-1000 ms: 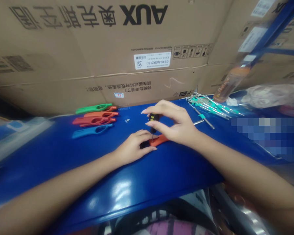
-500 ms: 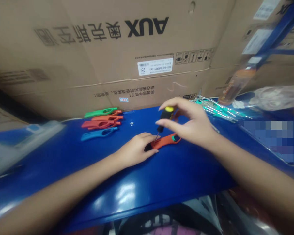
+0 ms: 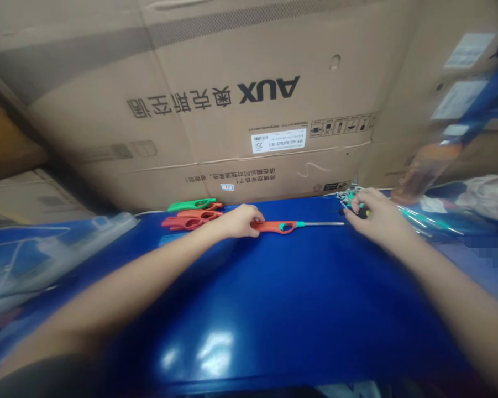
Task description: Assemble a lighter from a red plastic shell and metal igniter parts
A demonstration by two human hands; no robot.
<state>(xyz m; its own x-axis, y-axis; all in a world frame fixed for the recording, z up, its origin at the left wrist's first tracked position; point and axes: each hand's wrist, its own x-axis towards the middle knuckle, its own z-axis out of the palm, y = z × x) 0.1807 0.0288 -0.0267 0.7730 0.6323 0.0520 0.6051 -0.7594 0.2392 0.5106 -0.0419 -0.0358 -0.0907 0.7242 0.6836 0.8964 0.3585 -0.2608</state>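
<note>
My left hand (image 3: 241, 221) is closed around the handle end of an orange long-nosed lighter (image 3: 268, 226). The lighter lies level over the blue table, its teal trigger and collar showing and its thin metal tube pointing right. In my right hand (image 3: 379, 214) is a screwdriver with a black and yellow handle (image 3: 361, 213); the hand partly hides it. That hand is just beyond the tube's tip, beside a pile of metal tubes with teal parts (image 3: 429, 221). Left of my left hand lie green (image 3: 192, 204), red (image 3: 186, 221) and blue (image 3: 169, 239) lighter casings, the blue one mostly behind my forearm.
A big cardboard box (image 3: 215, 135) walls off the back of the blue table (image 3: 298, 309). At the back right stand a bottle of brownish drink (image 3: 425, 171) and a crumpled plastic bag (image 3: 487, 196). A clear plastic package (image 3: 62, 254) is at the left.
The screwdriver has left the orange casing and moved right with my right hand to the tube pile. The orange lighter has turned, its metal tube now showing. The view has tilted up.
</note>
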